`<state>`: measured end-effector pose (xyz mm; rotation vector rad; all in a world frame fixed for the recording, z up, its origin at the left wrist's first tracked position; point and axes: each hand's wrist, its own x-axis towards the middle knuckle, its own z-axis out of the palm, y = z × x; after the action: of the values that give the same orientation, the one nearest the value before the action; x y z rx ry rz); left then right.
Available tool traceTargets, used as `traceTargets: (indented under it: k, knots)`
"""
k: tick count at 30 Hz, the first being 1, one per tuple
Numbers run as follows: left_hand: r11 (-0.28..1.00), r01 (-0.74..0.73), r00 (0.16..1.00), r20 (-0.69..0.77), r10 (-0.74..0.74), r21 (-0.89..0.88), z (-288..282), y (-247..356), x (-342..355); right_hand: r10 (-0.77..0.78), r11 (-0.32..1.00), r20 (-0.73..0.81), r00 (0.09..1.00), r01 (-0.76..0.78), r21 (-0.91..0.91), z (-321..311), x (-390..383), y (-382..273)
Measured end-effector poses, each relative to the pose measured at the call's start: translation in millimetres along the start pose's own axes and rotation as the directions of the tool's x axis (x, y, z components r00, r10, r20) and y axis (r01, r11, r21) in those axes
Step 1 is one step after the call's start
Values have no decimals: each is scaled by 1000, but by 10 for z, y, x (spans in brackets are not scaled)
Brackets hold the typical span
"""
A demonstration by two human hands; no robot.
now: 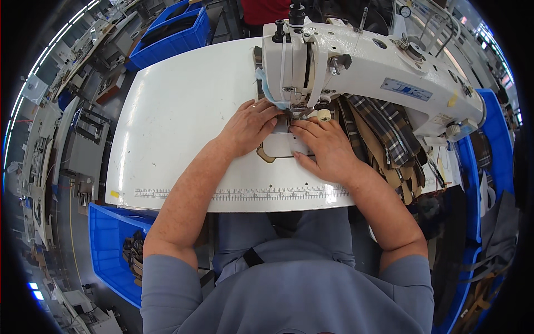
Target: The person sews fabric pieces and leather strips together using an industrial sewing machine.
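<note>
Gloss beside weave — a sewing machine (361, 61) in shiny white enamel-like paint rises over a smooth, glossy tabletop (178, 111).
Below the needle, a plate (281, 146) shows a smooth, metallic face, while matt plaid cloth (384, 119), visibly woven, lies folded under the machine's arm. The bin (186, 44) behind is smooth blue plastic — its slight sheen set against the soft, matt grey fabric of the worker's shirt (311, 295).

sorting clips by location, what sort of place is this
Most likely a sewing workshop or factory floor: there's a white industrial sewing machine, plaid fabric pieces heaped beside it, and blue plastic bins nearby.
</note>
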<state>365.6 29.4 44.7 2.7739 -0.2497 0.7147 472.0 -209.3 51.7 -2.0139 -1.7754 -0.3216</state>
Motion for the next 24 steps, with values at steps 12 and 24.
traceTargets:
  k: [12,24]
  knots:
    - [948,268,947,228,-227,-169,-206,242,39,-64,996,-19,998,66,68,-5,-17,-5]
    - [970,205,965,194,-178,-133,-160,535,-341,-97,994,-51,994,100,47,22,-19,6]
